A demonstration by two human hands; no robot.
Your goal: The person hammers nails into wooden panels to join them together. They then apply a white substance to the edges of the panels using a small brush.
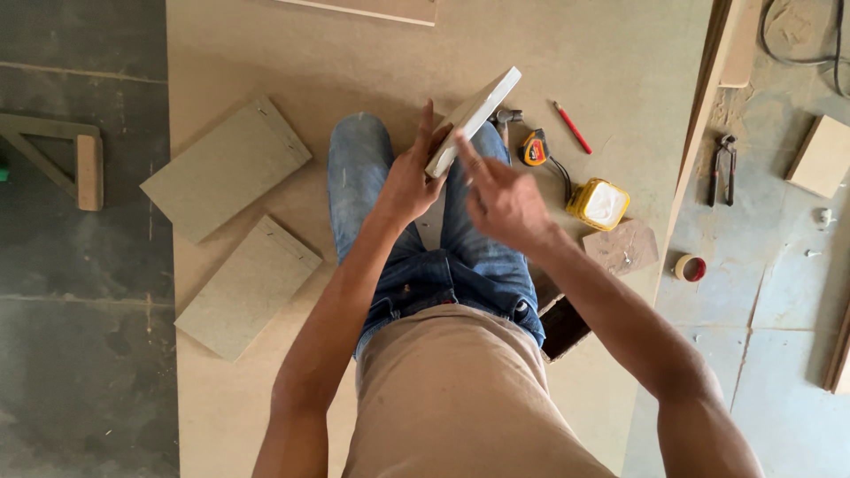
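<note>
At frame centre, the left hand (409, 181) grips one white-edged board (474, 119) tilted on edge above the knees, the open right hand (505, 202) fingering it, two flat panels (226, 168) lying left.

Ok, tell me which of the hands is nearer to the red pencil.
Right. The right hand is below and left of the red pencil, on the same side of the white board. The left hand grips that board, farther left.

Only one small pack: a yellow tub (599, 204) with a white top, on the right, near a yellow tape measure (534, 149).
</note>
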